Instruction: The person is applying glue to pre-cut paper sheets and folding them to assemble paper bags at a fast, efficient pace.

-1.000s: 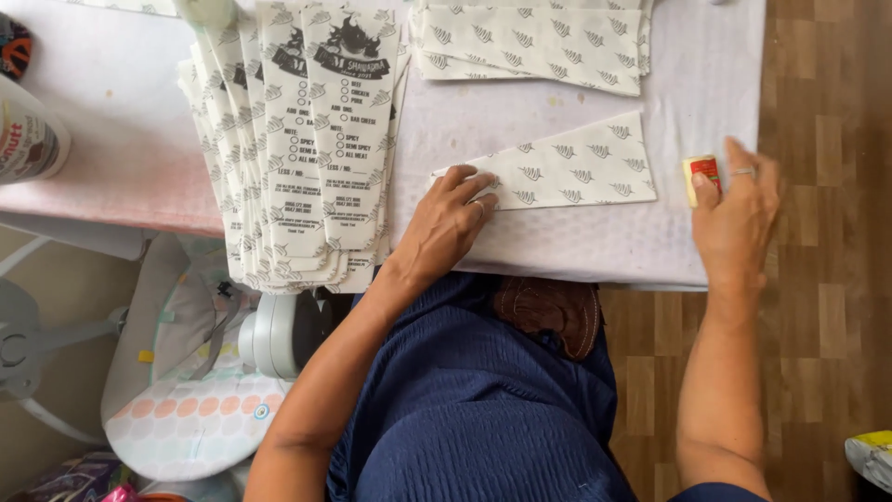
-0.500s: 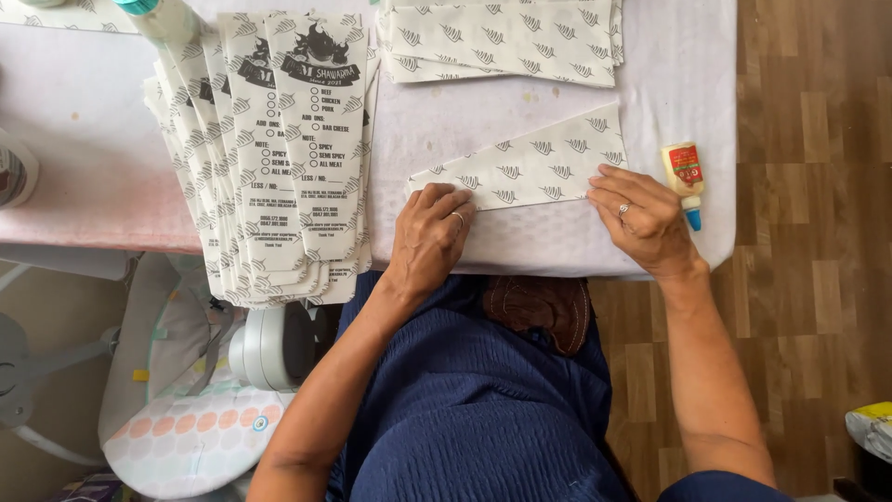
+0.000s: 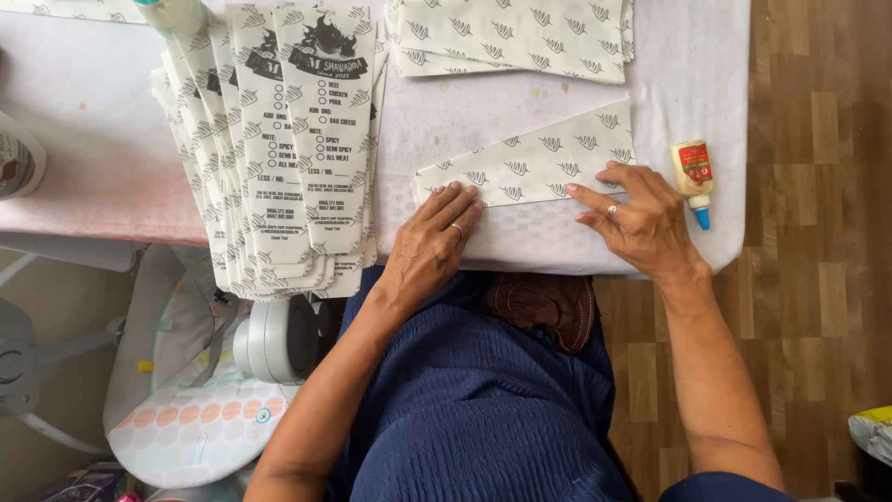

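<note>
A leaf-patterned folded paper sheet (image 3: 534,158) lies slanted on the white table (image 3: 483,102). My left hand (image 3: 435,237) presses flat on its lower left end, fingers spread. My right hand (image 3: 632,218) rests on its right lower edge, fingers spread and pointing left. A small glue bottle (image 3: 693,177) with a blue tip lies on the table just right of my right hand, untouched.
A fanned stack of printed paper sleeves (image 3: 283,139) covers the table's left half. More leaf-patterned sheets (image 3: 520,33) are piled at the back. A tin (image 3: 19,163) sits at the far left edge. A baby seat (image 3: 186,409) stands below the table; wooden floor (image 3: 818,232) at right.
My right hand set the glue bottle down at the table's right side and moved left onto the folded sheet. My left hand stayed pressed on the sheet's left end.
</note>
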